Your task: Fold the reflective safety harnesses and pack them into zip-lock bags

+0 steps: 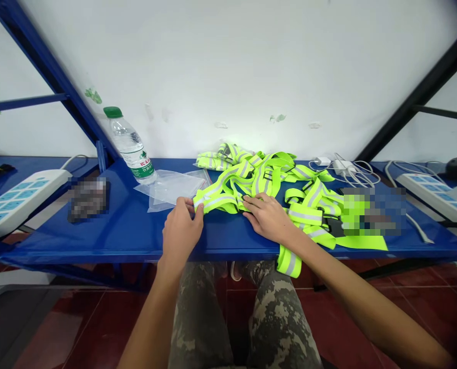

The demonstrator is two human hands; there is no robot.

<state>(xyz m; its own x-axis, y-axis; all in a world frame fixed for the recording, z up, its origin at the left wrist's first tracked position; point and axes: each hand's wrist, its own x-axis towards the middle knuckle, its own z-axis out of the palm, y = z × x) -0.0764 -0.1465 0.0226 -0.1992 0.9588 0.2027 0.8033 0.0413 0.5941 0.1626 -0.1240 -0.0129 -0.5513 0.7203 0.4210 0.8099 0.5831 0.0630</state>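
Note:
A tangle of neon-yellow reflective straps (265, 171) with silver stripes and black buckles is heaped on the blue shelf (228, 241). At the heap's left end, my left hand (183, 225) pinches a looped reflective strap between thumb and fingers. My right hand (265, 215) is closed on the same strap farther right, by a dark piece that its fingers partly hide. Below my right forearm, one strap loop (291, 262) hangs over the shelf's front edge. Clear plastic bags (170, 187) lie flat just beyond my left hand.
A water bottle (132, 148) with a green cap stands at the back left. White power strips (24, 197) sit on both sides, and white chargers with cables (346, 168) lie at the back right. Blurred items (89, 200) flank the work area. A white wall closes the back.

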